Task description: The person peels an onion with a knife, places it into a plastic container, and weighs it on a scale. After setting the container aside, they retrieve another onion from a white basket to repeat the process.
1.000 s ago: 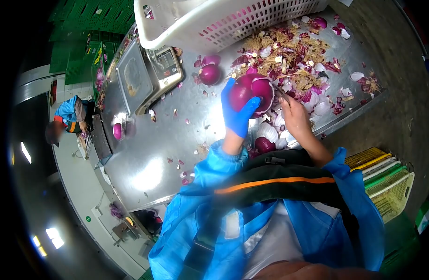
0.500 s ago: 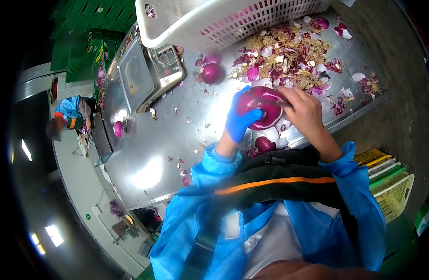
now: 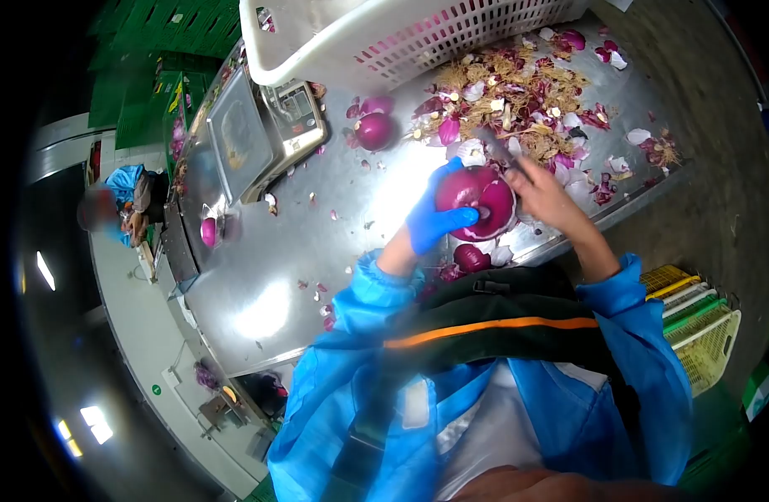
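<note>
A large red onion (image 3: 472,194) is held in my left hand (image 3: 434,214), which wears a blue glove and has its thumb across the onion's face. My bare right hand (image 3: 541,191) is closed on a small knife (image 3: 503,151), its dark blade pointing up and left beside the onion. Below the onion, a smaller red onion (image 3: 470,258) lies near the apron. Another peeled onion (image 3: 374,131) rests on the metal table (image 3: 317,243). A heap of roots and skins (image 3: 518,92) lies beyond my hands.
A white perforated basket (image 3: 418,46) stands at the table's far side, with a scale (image 3: 296,113) left of it. One wrapped onion (image 3: 209,231) sits at the left edge. Another person (image 3: 133,197) is at far left. Yellow and green crates (image 3: 704,343) are at right.
The onion has turned in my left hand and sits slightly lower and to the right. My right hand has moved a little off it, and the knife blade now shows. The other person has shifted.
</note>
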`<state>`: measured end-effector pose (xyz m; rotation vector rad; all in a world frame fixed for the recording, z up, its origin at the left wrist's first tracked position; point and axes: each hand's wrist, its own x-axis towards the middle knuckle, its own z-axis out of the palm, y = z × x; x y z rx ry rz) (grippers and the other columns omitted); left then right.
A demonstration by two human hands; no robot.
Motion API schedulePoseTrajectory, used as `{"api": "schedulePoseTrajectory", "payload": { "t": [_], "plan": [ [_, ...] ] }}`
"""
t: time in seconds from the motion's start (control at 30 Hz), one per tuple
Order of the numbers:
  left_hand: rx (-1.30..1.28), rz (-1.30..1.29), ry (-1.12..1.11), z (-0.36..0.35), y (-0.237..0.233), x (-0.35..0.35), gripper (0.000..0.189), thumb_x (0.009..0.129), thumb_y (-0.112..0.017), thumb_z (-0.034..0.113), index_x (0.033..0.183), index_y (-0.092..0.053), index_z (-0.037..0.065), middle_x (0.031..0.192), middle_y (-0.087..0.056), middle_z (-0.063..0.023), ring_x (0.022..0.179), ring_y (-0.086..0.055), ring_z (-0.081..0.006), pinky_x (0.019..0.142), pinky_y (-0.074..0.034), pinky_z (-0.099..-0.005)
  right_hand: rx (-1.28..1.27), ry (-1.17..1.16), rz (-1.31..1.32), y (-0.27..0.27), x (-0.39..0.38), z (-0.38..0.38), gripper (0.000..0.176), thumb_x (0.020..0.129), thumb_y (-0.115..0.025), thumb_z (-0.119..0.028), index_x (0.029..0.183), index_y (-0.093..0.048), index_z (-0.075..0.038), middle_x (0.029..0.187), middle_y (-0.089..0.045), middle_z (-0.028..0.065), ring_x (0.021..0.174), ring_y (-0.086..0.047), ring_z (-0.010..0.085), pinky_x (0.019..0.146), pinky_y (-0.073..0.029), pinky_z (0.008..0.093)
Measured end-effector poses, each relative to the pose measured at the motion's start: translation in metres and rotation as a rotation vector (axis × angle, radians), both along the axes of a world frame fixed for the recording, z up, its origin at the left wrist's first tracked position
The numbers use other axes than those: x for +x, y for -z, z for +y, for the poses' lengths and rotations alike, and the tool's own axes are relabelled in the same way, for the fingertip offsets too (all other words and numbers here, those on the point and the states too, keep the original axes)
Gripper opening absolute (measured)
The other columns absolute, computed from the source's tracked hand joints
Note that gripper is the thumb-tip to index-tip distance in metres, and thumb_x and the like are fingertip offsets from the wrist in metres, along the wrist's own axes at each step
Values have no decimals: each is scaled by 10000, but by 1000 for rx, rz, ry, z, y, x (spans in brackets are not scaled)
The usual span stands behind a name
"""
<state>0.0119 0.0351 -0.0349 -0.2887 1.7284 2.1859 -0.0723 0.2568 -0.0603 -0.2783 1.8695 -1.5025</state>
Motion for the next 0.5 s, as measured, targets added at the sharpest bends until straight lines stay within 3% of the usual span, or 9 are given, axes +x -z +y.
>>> {"api": "schedulePoseTrajectory", "payload": {
  "t": [0.13, 0.2, 0.27, 0.33, 0.43, 0.5],
  "plan": [
    [146, 0, -158, -1, 1, -1, 846, 812, -772, 287, 1472, -304, 41, 1410, -443, -169, 1272, -496, -310, 1076, -419, -428, -181, 141, -223, 0, 12, -2, 512, 976, -574, -414, 1285, -548, -6, 1049, -655, 87, 938, -603, 128, 816, -496, 300],
    [277, 64, -243, 14, 9, -3, 789, 819, -747, 196, 1464, -312, 65, 1367, -483, -156, 1249, -515, -289, 1031, -458, -419, -176, 201, -176, -5, 15, -6, 494, 976, -579, -401, 1261, -558, 2, 1021, -658, 89, 899, -612, 114, 766, -507, 292],
    [398, 43, -334, 25, 5, -6, 705, 832, -720, 143, 1432, -356, 71, 1330, -518, -137, 1210, -543, -271, 1014, -475, -406, -102, 185, -2, -15, 22, -15, 478, 976, -582, -384, 1246, -561, 9, 1003, -666, 112, 884, -639, 126, 731, -513, 294],
    [300, -14, -397, 21, 11, -5, 678, 836, -720, 154, 1413, -376, 63, 1323, -519, -137, 1200, -548, -267, 1017, -472, -405, -30, 119, 31, -19, 25, -16, 430, 967, -595, -344, 1240, -575, -13, 1005, -682, 139, 906, -678, 178, 732, -522, 302],
    [232, 11, -392, 9, 17, -6, 638, 844, -721, 157, 1385, -405, 40, 1283, -543, -136, 1171, -564, -251, 998, -482, -387, 243, 129, 728, -18, 32, -4, 394, 891, -674, -273, 1217, -603, -63, 957, -664, 91, 854, -671, 220, 703, -522, 315],
    [192, 40, -378, 5, 10, -6, 628, 846, -721, 153, 1379, -413, 32, 1260, -560, -135, 1161, -569, -244, 987, -487, -378, 342, 70, 889, -29, 32, 6, 412, 813, -720, -233, 1191, -623, -102, 906, -624, 59, 807, -646, 236, 672, -517, 325]
  ]
}}
